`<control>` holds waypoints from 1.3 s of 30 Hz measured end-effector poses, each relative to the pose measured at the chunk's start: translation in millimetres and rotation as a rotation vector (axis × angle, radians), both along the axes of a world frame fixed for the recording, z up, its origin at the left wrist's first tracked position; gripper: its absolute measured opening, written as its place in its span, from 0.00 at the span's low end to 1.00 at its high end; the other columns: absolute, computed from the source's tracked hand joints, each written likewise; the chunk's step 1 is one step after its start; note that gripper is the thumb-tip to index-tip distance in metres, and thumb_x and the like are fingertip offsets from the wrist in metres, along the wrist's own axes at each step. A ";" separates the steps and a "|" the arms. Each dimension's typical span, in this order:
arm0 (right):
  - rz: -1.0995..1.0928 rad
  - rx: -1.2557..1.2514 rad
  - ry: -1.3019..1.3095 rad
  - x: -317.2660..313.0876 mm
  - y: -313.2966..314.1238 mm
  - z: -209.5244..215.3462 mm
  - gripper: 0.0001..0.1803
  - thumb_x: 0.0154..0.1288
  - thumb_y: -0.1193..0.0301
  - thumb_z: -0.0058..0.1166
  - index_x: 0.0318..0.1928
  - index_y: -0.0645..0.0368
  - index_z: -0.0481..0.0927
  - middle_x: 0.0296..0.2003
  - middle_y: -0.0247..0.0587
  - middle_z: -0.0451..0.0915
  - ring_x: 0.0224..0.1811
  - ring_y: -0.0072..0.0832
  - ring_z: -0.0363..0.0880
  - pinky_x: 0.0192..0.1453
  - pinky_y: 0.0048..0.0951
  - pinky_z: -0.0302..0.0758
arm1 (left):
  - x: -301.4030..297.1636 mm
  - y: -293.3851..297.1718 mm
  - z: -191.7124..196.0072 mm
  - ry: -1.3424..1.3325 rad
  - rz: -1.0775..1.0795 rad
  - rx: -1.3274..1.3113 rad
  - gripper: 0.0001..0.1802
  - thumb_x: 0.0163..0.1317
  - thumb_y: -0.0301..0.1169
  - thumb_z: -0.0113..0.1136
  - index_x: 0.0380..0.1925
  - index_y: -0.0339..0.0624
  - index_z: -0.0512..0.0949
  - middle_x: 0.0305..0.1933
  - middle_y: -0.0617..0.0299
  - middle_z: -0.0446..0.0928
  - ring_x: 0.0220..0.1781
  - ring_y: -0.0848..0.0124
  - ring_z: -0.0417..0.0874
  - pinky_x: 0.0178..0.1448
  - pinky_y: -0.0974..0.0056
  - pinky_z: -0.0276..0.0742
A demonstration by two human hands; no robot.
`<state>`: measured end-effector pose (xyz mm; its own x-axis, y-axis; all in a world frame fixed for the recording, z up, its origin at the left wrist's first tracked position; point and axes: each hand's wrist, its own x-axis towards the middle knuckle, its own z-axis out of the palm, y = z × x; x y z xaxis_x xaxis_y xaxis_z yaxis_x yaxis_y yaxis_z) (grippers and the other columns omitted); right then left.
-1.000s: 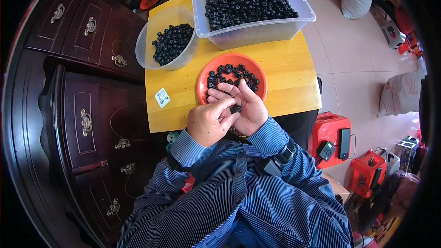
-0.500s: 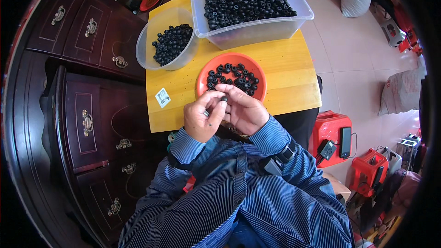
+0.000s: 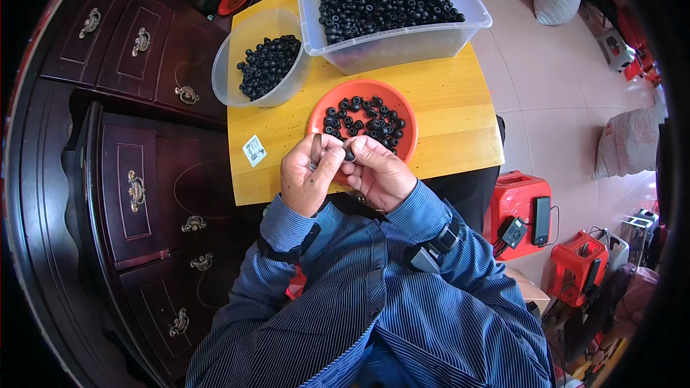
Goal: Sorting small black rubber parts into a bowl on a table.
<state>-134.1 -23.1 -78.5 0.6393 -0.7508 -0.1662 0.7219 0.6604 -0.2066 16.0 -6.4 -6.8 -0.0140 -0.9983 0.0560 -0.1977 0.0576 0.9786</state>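
Observation:
In front of my chest, my left hand (image 3: 305, 176) and my right hand (image 3: 382, 172) meet over the near rim of an orange bowl (image 3: 407, 111). A small round black piece (image 3: 349, 154) sits pinched between the fingertips of both hands. Something thin, brownish and grey, shows at my left fingers; I cannot make out what it is. Loose black pieces (image 3: 375, 123) of the same kind, ring-like with a hole, lie in the bowl. My curled fingers hide part of the near rim.
Behind the bowl stand a large clear bin (image 3: 402, 47) and a round clear tub (image 3: 224, 75), both holding many black pieces. A white label (image 3: 254, 151) lies on the yellow table (image 3: 453, 111). Dark drawers (image 3: 129, 172) flank the left; red stools (image 3: 517, 190) stand right.
My right fingers have come down from above the left ones to the black piece. My left hand has shifted slightly left, and both hands now pinch the piece.

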 end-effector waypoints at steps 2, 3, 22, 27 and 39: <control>0.002 0.015 -0.043 -3.4 -1.9 -2.6 0.07 0.75 0.66 0.50 0.46 0.54 0.76 0.39 0.31 0.83 0.37 0.18 0.84 0.38 0.19 0.82 | 2.3 -2.7 -0.7 -0.093 -0.037 -0.087 0.08 0.68 0.30 0.61 0.36 0.35 0.78 0.23 0.72 0.73 0.18 0.85 0.66 0.23 0.74 0.62; 0.004 0.029 -0.087 -4.3 -2.4 -0.9 0.06 0.75 0.65 0.51 0.44 0.54 0.75 0.39 0.31 0.83 0.36 0.18 0.84 0.37 0.19 0.82 | 4.3 -3.2 -1.6 -0.186 -0.076 -0.175 0.09 0.66 0.30 0.62 0.36 0.34 0.77 0.22 0.71 0.73 0.18 0.83 0.67 0.24 0.73 0.63; -0.023 0.030 -0.020 -1.8 -1.2 11.8 0.06 0.74 0.65 0.53 0.42 0.53 0.75 0.34 0.29 0.80 0.34 0.18 0.81 0.37 0.20 0.79 | -1.3 -4.3 14.6 -0.658 -0.114 -0.176 0.19 0.63 0.43 0.66 0.29 0.37 0.74 0.22 0.53 0.79 0.23 0.57 0.83 0.28 0.59 0.74; -0.039 0.036 -0.051 0.1 -0.1 17.0 0.05 0.74 0.66 0.53 0.41 0.53 0.75 0.32 0.27 0.78 0.33 0.17 0.79 0.37 0.19 0.79 | -1.1 -3.5 11.1 -0.680 -0.101 -0.166 0.17 0.65 0.42 0.64 0.29 0.38 0.75 0.22 0.53 0.80 0.24 0.56 0.84 0.29 0.59 0.75; -0.080 0.058 -0.025 2.1 -1.0 18.1 0.06 0.74 0.66 0.53 0.41 0.53 0.75 0.32 0.29 0.79 0.32 0.18 0.79 0.36 0.20 0.78 | 0.2 -8.4 22.7 -0.648 -0.133 -0.119 0.18 0.63 0.42 0.67 0.30 0.38 0.76 0.24 0.53 0.81 0.26 0.56 0.85 0.29 0.60 0.76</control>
